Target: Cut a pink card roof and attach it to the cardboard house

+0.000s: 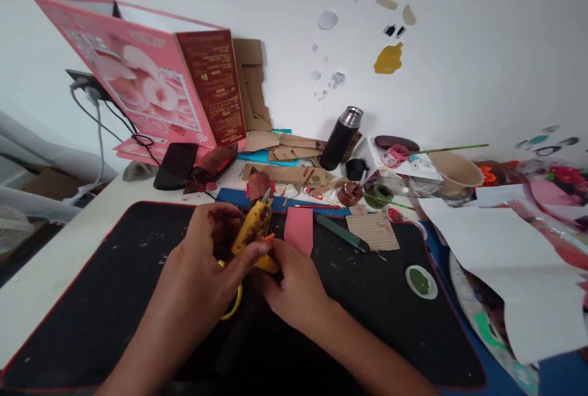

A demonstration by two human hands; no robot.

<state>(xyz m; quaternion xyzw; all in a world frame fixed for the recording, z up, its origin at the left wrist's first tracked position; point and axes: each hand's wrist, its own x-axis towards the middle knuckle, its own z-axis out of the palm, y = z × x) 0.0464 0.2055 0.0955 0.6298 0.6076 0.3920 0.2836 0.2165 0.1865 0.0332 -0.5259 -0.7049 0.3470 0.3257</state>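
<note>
A yellow hot glue gun (250, 229) with dark brown stains is held over the black mat, its metal tip pointing up and away. My left hand (202, 261) is closed about its left side, the thumb lying across the body and the fingers curled. On the lower end, my right hand (294, 283) grips with thumb and fingers near a small orange part. Beneath my left hand a yellow loop (237, 304) shows, perhaps a scissors handle; the rest of it is hidden. Just beyond lie a pink paper piece (299, 231) and a dark green cutter (342, 234).
A pink box (151, 84) and a phone (176, 165) stand at the back left. Behind the mat (367, 316) are cardboard scraps (289, 150), a black flask (340, 138) and paint jars (351, 193). On the right are a green paint lid (421, 282) and white paper (509, 261).
</note>
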